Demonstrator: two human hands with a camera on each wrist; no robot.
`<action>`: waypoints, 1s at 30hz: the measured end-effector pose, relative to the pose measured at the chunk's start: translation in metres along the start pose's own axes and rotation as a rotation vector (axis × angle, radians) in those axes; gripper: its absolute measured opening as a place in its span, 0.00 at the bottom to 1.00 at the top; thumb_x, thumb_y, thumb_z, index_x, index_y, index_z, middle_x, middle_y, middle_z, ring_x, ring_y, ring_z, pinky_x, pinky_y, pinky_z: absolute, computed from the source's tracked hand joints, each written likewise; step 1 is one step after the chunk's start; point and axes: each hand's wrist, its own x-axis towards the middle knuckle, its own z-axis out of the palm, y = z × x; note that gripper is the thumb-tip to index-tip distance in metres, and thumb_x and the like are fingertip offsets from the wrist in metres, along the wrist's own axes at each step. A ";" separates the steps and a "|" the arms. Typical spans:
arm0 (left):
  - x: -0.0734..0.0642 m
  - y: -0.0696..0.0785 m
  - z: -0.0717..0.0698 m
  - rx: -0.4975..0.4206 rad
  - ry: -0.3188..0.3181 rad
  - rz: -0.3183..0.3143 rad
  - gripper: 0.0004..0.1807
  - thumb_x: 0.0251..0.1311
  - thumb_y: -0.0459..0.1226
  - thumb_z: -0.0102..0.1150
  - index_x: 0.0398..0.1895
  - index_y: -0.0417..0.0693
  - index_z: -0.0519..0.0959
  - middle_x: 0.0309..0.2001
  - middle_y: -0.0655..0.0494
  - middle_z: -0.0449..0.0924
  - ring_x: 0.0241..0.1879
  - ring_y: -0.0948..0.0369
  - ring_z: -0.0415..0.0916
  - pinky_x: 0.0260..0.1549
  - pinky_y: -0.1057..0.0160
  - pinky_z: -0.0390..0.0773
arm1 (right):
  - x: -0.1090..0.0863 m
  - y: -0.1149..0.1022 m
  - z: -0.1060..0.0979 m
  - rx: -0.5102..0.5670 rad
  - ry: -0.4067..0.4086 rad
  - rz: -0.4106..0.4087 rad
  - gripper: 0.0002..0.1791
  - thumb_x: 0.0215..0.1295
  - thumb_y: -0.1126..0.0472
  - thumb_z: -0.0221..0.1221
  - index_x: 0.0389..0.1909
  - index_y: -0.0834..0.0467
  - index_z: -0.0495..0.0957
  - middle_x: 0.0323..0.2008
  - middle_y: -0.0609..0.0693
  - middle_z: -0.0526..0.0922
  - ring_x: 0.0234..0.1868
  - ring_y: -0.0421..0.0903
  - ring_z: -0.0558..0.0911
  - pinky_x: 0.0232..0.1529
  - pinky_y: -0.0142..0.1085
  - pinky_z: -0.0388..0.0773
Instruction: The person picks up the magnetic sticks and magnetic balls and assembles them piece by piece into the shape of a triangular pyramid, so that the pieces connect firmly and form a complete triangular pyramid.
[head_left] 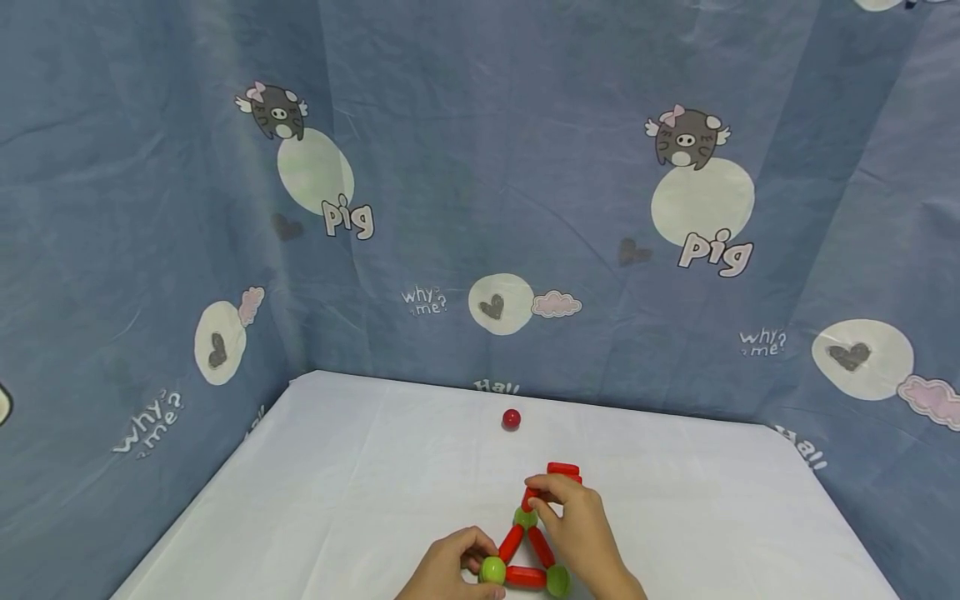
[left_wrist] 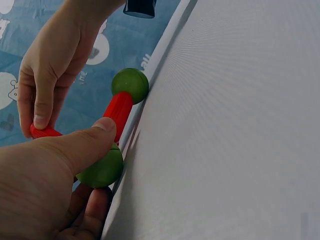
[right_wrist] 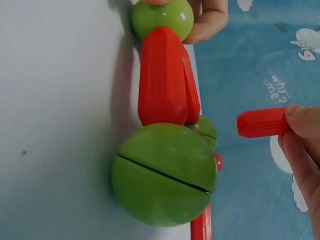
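Note:
On the white-covered table, three green balls and three red rods form a triangle. My left hand (head_left: 450, 567) grips the near-left green ball (head_left: 492, 570), thumb in front and fingers curled behind. My right hand (head_left: 581, 529) pinches a loose red rod (right_wrist: 262, 123) between thumb and fingers. That rod is held up close to the far green ball (head_left: 526, 518); in the right wrist view it hangs apart from the triangle. The near-right green ball (right_wrist: 164, 175) shows a dark seam. A red rod (head_left: 526, 577) joins the two near balls.
Two more red rods (head_left: 562, 468) lie just beyond my right hand, partly hidden by it. A small red ball (head_left: 512, 418) sits near the back of the white table (head_left: 360, 483). Blue printed cloth (head_left: 450, 167) hangs along the back and sides.

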 end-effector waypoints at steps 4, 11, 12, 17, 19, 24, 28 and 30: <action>0.000 0.000 0.000 -0.011 -0.003 0.012 0.18 0.49 0.37 0.80 0.41 0.49 0.81 0.37 0.61 0.82 0.33 0.70 0.76 0.36 0.73 0.78 | 0.000 0.000 0.001 -0.008 -0.009 0.010 0.14 0.60 0.67 0.70 0.46 0.52 0.87 0.40 0.42 0.89 0.41 0.39 0.87 0.49 0.43 0.86; 0.000 0.000 0.000 -0.009 -0.001 0.018 0.18 0.49 0.37 0.80 0.41 0.49 0.81 0.37 0.61 0.82 0.34 0.71 0.76 0.36 0.74 0.78 | 0.001 0.002 0.002 -0.002 -0.031 0.024 0.14 0.61 0.66 0.70 0.48 0.55 0.87 0.41 0.43 0.89 0.41 0.40 0.87 0.49 0.43 0.86; 0.000 0.000 0.000 -0.008 -0.002 0.019 0.18 0.49 0.37 0.80 0.41 0.49 0.81 0.37 0.61 0.82 0.34 0.71 0.76 0.36 0.74 0.78 | 0.001 0.002 0.002 -0.001 -0.032 0.025 0.14 0.61 0.67 0.70 0.48 0.55 0.87 0.41 0.43 0.89 0.41 0.40 0.87 0.49 0.43 0.86; 0.000 0.001 0.000 -0.009 -0.004 0.022 0.18 0.49 0.37 0.80 0.41 0.49 0.81 0.37 0.61 0.82 0.34 0.71 0.76 0.36 0.74 0.78 | 0.001 0.002 0.002 -0.006 -0.040 0.034 0.14 0.61 0.66 0.70 0.48 0.55 0.87 0.41 0.43 0.89 0.41 0.40 0.87 0.49 0.42 0.86; 0.000 0.001 0.000 -0.008 -0.004 0.022 0.18 0.49 0.37 0.80 0.41 0.49 0.81 0.38 0.61 0.82 0.34 0.71 0.75 0.37 0.74 0.78 | 0.001 0.002 0.002 -0.007 -0.044 0.040 0.14 0.61 0.66 0.70 0.48 0.55 0.87 0.41 0.43 0.89 0.41 0.40 0.86 0.49 0.43 0.86; 0.000 0.002 0.000 -0.007 -0.003 0.021 0.18 0.49 0.37 0.80 0.41 0.48 0.81 0.38 0.61 0.82 0.34 0.71 0.75 0.37 0.74 0.78 | 0.001 0.001 0.002 -0.001 -0.052 0.048 0.14 0.61 0.66 0.70 0.48 0.55 0.86 0.41 0.43 0.89 0.41 0.40 0.86 0.48 0.43 0.86; 0.000 0.002 0.000 -0.008 -0.005 0.020 0.18 0.49 0.37 0.80 0.41 0.48 0.81 0.38 0.61 0.82 0.34 0.71 0.75 0.37 0.74 0.78 | 0.001 0.002 0.002 -0.002 -0.054 0.045 0.14 0.61 0.66 0.70 0.49 0.55 0.86 0.41 0.44 0.89 0.41 0.40 0.86 0.48 0.43 0.86; 0.000 0.002 -0.001 -0.008 -0.008 0.024 0.18 0.49 0.37 0.80 0.41 0.48 0.81 0.38 0.62 0.82 0.34 0.72 0.75 0.36 0.74 0.78 | 0.001 0.002 0.003 -0.003 -0.055 0.043 0.14 0.61 0.66 0.70 0.48 0.55 0.86 0.41 0.44 0.89 0.42 0.40 0.87 0.48 0.43 0.86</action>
